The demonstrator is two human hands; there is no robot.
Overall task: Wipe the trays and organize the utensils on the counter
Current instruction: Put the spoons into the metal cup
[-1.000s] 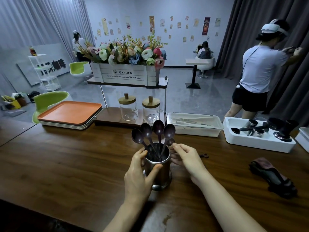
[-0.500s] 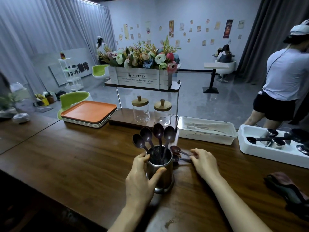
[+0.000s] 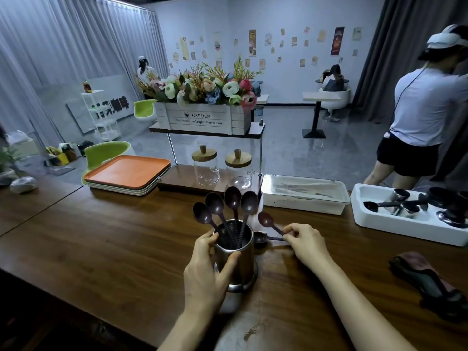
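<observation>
My left hand (image 3: pixel 205 269) grips the metal cup (image 3: pixel 240 259), thumb across its near side and fingers curled round the left of the rim. The cup stands upright about midway along the bench (image 3: pixel 101 236), between the near and far edges. Four dark spoons (image 3: pixel 233 198) stand in it, handles down, their bowls fanned out above the rim.

Just right of the cup, my right hand (image 3: pixel 307 243) pinches the handle end of a fifth spoon (image 3: pixel 265 219) between thumb and fingertips. That spoon is tilted, with its bowl raised and pointing back toward the cup. Below it a sixth spoon (image 3: pixel 259 238) lies low with its bowl just beside the cup wall. Its handle runs to the same fingers, and I cannot tell whether I hold it too.

Along the far edge, to the left, sits a stack of trays (image 3: pixel 129 171), the top one orange. Two lidded glass jars (image 3: pixel 205 164) stand on a wooden base near the middle, under a shelf carrying a flower box (image 3: pixel 202 119). Right of them is a white lidded box (image 3: pixel 304 193), then a white tub (image 3: pixel 374 221) holding metal cups and a dark scoop. A dark folded cloth (image 3: pixel 428 277) lies toward the right end of the bench.
</observation>
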